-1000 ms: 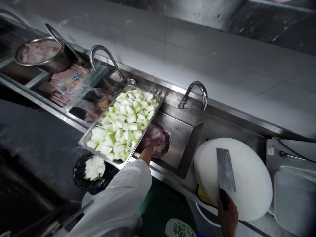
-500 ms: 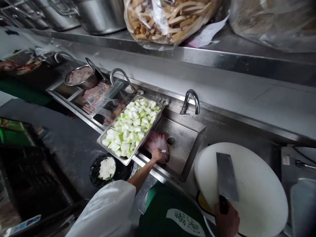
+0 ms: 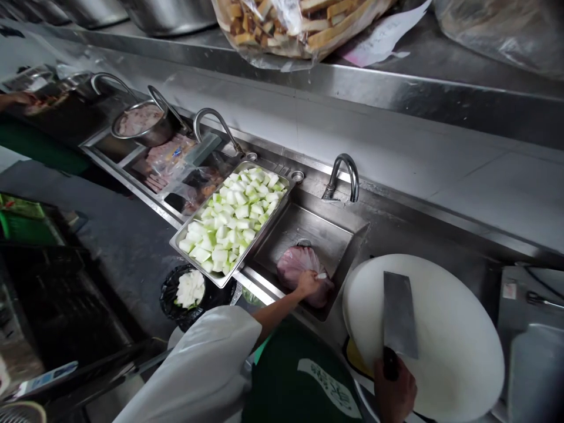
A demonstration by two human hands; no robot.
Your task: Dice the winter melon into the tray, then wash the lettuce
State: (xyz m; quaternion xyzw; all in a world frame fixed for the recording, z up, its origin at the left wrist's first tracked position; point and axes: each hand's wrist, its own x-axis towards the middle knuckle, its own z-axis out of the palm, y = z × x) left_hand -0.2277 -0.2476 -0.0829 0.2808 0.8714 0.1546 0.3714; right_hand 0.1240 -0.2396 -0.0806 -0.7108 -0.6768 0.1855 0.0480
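Note:
My left hand (image 3: 309,284) is closed on the gathered top of a clear plastic bag of reddish meat (image 3: 300,265), low in the steel sink (image 3: 332,220). My right hand (image 3: 395,389) grips the dark handle of a cleaver (image 3: 400,314). The cleaver's broad blade lies over the round white cutting board (image 3: 453,341). A steel tray (image 3: 177,239) heaped with cut pale green-and-white vegetable chunks (image 3: 238,214) rests across the sink's left side.
A tap (image 3: 343,176) curves over the sink. A steel shelf (image 3: 388,94) with a bag of brown strips (image 3: 304,26) runs overhead. Leftward stand a pot of meat (image 3: 143,123) and a black-lined bin (image 3: 170,296). Another person's hand (image 3: 17,100) shows far left.
My left hand has drawn the bag of meat rightward across the sink, out from beside the tray. The cleaver stays in my right hand over the board. The view has shifted slightly.

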